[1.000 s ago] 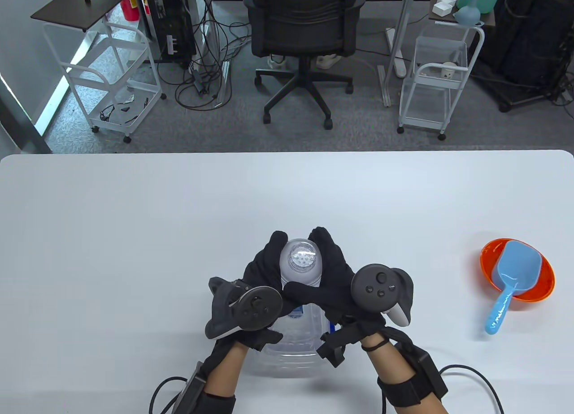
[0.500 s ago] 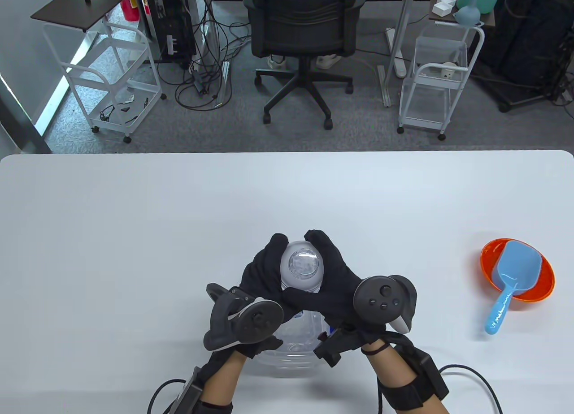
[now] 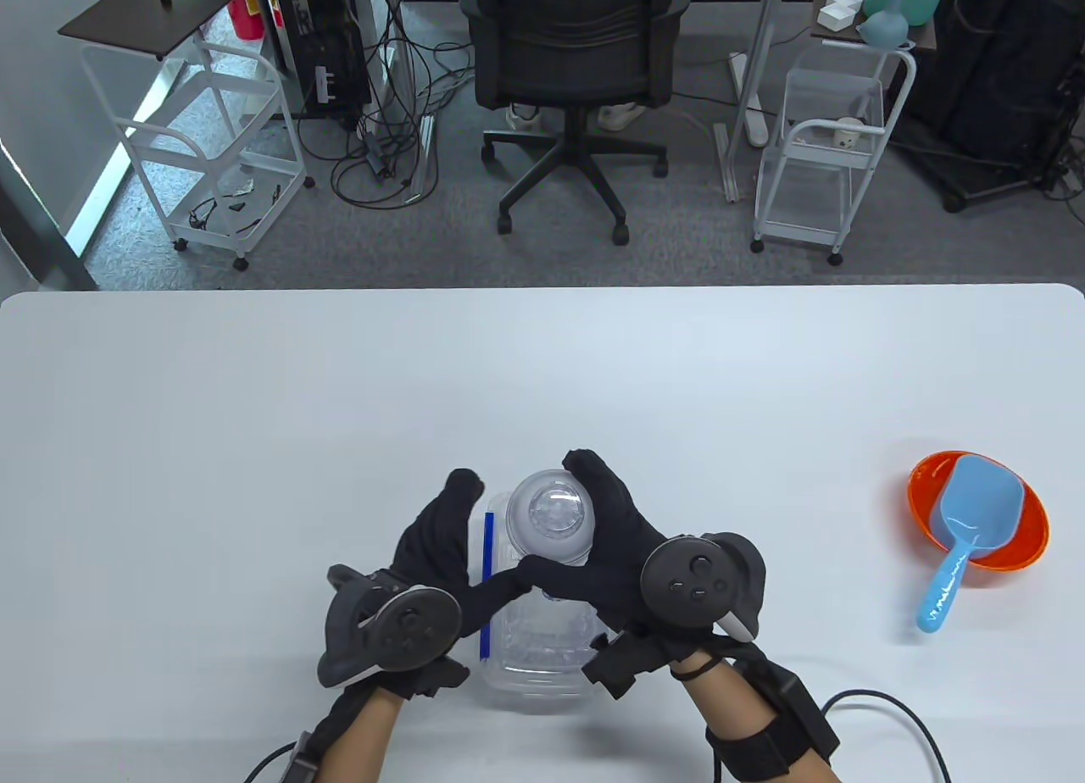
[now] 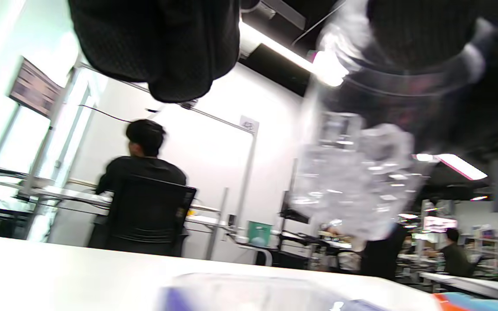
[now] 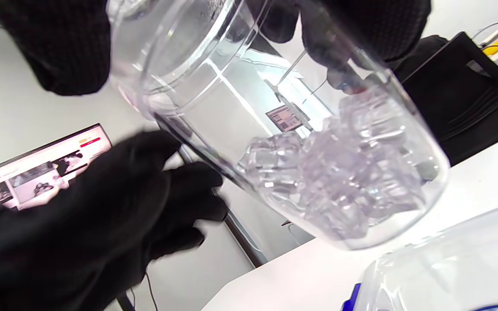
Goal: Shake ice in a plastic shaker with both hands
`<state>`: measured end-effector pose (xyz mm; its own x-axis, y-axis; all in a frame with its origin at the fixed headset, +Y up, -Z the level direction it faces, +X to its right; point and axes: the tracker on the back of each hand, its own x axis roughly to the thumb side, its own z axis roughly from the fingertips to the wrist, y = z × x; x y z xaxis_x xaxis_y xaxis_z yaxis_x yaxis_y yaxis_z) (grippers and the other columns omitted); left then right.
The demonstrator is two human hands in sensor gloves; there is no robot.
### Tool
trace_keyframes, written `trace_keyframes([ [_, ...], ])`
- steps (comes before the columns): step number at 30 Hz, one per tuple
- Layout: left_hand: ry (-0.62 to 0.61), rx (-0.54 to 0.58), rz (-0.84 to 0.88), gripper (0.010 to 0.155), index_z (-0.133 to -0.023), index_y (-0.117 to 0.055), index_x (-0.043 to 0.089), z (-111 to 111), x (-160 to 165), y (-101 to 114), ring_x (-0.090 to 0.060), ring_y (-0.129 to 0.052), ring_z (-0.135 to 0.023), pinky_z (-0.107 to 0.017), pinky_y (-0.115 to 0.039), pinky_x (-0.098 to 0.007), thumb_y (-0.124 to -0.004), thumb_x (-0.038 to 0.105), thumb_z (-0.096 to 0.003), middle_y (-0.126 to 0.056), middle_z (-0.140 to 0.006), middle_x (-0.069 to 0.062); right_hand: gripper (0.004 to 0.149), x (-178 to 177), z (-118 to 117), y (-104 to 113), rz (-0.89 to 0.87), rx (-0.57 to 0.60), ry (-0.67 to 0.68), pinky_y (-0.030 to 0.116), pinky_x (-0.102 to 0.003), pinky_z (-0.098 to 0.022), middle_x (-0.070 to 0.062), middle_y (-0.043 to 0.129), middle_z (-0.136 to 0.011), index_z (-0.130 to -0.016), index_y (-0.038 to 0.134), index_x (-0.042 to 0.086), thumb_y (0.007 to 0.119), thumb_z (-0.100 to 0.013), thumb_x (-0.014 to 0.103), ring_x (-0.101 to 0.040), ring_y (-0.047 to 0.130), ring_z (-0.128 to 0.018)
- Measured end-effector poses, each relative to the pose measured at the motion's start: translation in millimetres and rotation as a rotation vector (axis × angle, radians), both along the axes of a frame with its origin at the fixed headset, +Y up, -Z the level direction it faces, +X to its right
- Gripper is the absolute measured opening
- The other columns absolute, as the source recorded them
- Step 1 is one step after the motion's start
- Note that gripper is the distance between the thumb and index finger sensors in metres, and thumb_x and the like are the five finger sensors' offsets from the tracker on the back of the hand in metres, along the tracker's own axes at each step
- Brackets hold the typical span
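Shaker (image 3: 549,519) w/ ice (image 5: 335,181) loaded, lid on, held up over the clear box (image 3: 542,647). My right hand (image 3: 619,546) grips it; left hand (image 3: 436,533) sits beside it, fingers straight, not gripping. Shaking looks unfinished, can't judge how far.

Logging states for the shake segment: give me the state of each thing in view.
Clear plastic shaker: lidded, off the table, tilted, ice cubes inside.
Right hand: grips the shaker.
Left hand: fingers spread beside the shaker, contact unclear.
Clear plastic box: on the table.
Blue plastic scoop: resting in the orange bowl.
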<state>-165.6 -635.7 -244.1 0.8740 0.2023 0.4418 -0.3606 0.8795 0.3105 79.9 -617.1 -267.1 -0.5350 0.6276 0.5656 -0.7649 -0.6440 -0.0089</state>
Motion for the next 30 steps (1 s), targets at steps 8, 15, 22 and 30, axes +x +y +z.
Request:
trace_keyframes([
  [8, 0.158, -0.164, 0.016, 0.089, -0.112, -0.029, -0.002, -12, -38, -37, -0.045, -0.076, -0.096, -0.069, -0.068, -0.055, -0.066, 0.056, -0.0563, -0.057, -0.112, -0.029, 0.106, 21, -17, -9, -0.051, -0.09, -0.092, 0.068, -0.068, -0.06, -0.033, 0.047, -0.109, -0.108, 0.023, -0.003, 0.08, -0.043, 0.058, -0.061, 0.068, -0.09],
  [15, 0.2, -0.136, -0.168, 0.086, -0.112, -0.032, -0.003, -14, -36, -45, -0.045, -0.078, -0.094, -0.068, -0.07, -0.054, -0.065, 0.055, -0.0569, -0.06, -0.111, -0.029, 0.106, 60, -37, -11, -0.124, -0.182, -0.281, 0.064, -0.067, -0.066, -0.03, 0.042, -0.112, -0.109, 0.02, 0.001, 0.08, -0.044, 0.058, -0.059, 0.063, -0.096],
  [22, 0.161, -0.162, -0.173, 0.085, -0.113, -0.032, 0.0, -14, -28, -49, -0.043, -0.078, -0.096, -0.069, -0.069, -0.053, -0.063, 0.056, -0.0574, -0.06, -0.112, -0.027, 0.107, 96, -75, -20, -0.181, -0.337, -0.488, 0.061, -0.065, -0.072, -0.025, 0.035, -0.115, -0.109, 0.012, 0.005, 0.079, -0.045, 0.059, -0.056, 0.057, -0.102],
  [30, 0.14, -0.175, -0.18, 0.085, -0.113, -0.032, 0.0, -14, -23, -50, -0.043, -0.078, -0.096, -0.07, -0.069, -0.053, -0.062, 0.057, -0.0579, -0.059, -0.112, -0.027, 0.107, 120, -125, -48, -0.17, -0.398, -0.659, 0.058, -0.063, -0.075, -0.023, 0.029, -0.116, -0.108, 0.007, 0.007, 0.076, -0.047, 0.06, -0.053, 0.053, -0.105],
])
